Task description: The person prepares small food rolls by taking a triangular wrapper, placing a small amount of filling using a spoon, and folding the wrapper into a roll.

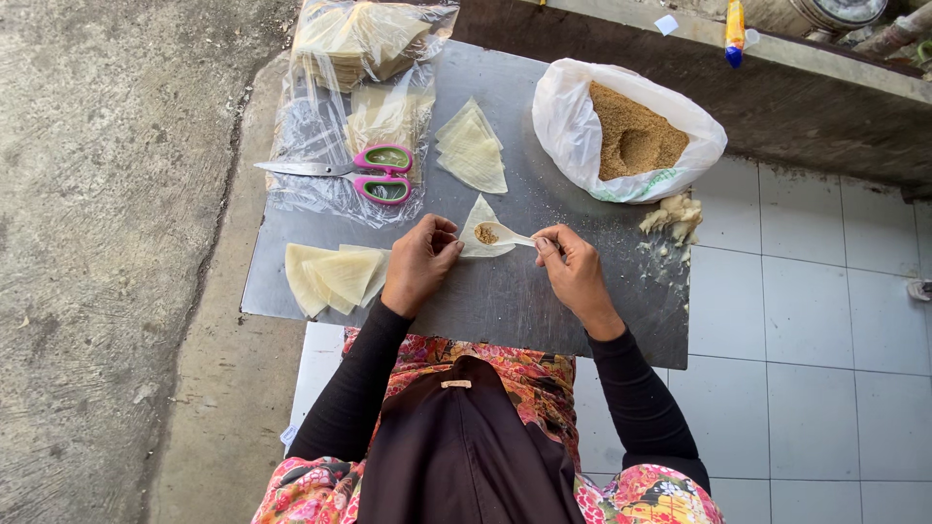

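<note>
Hands meet over a grey metal worktop point(544, 311) in the head view, both working on one thin triangular wrapper point(479, 215) that lies flat between them. The left hand point(419, 264) has its fingers curled together, pinching the wrapper's near left edge. The right hand point(575, 274) has its fingers closed on the handle of a small pale spoon point(503, 233), whose bowl rests on the wrapper and carries a dab of brown filling point(485, 235). Just left of the left hand lies a fan of cut wrappers point(335, 277). Beyond that hand, farther up the worktop, pink-and-green scissors point(361, 173) rest on a clear plastic sheet point(311, 126), with a bagged stack of wrappers point(359, 39) behind them. Straight beyond the two hands sits another small pile of triangular wrappers point(471, 150). Beyond the right hand stands an open white plastic bag point(573, 116) of brown crumbly filling point(636, 136), and to its right, near the worktop's edge, lies a lump of pale paste point(675, 215).
</note>
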